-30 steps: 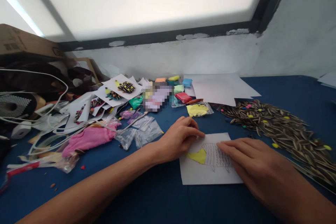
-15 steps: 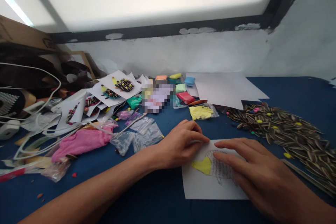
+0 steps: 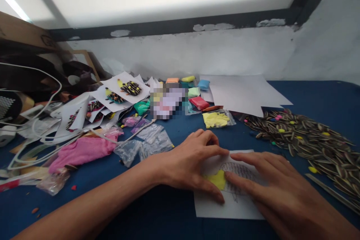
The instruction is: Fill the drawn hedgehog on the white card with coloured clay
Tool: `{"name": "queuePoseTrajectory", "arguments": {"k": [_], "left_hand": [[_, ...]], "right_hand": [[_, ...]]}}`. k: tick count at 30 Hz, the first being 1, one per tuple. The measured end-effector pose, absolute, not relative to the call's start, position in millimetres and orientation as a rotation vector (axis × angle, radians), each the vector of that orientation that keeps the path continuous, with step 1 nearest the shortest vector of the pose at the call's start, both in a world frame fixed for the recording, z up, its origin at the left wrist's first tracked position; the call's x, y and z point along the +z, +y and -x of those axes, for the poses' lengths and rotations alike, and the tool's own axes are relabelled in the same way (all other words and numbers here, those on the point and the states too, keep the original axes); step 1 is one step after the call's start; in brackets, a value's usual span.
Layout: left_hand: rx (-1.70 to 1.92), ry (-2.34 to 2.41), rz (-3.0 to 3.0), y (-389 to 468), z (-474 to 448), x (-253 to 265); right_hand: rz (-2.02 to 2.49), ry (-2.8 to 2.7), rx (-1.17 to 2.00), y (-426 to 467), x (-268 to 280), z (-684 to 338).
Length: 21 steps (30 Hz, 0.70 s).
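In the head view, the thumb of my left hand (image 3: 194, 159) now spreads down along the yellow patch (image 3: 220, 178), and my right hand (image 3: 277, 189) has its forefinger at the right edge, so the patch sits framed between both. Both hands are open, pinching nothing (how hard they press, I cannot tell). It lies on the paper (image 3: 213, 210), left of the drawing (image 3: 242, 170).

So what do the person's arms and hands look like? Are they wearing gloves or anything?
No gloves: the left hand and right hand are both bare. I see no rings, watch or bracelet. The left forearm shows no sleeve or markings; much of the right arm is out of the picture.
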State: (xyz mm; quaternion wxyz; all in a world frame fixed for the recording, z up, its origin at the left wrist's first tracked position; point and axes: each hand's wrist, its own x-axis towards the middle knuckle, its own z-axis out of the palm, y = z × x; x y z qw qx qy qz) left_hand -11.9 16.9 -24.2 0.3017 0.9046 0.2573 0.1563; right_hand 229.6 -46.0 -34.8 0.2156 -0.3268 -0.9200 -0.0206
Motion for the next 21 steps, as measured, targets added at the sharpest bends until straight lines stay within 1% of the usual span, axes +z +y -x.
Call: {"name": "queuePoseTrajectory", "arguments": {"k": [6, 13, 21], "left_hand": [[0.401, 0.69, -2.39, 16.4, 10.6, -20.9], [0.384, 0.697, -2.42, 17.2, 10.5, -21.4], [0.352, 0.717, -2.441, 17.8, 8.9, -19.9]], "right_hand": [[0.924, -2.552, -0.068, -44.0, -33.4, -224.7], [0.878, -2.536, -0.233, -40.2, -25.7, -216.9], [0.918, -2.521, -0.265, -39.8, -28.4, -215.9]]}}
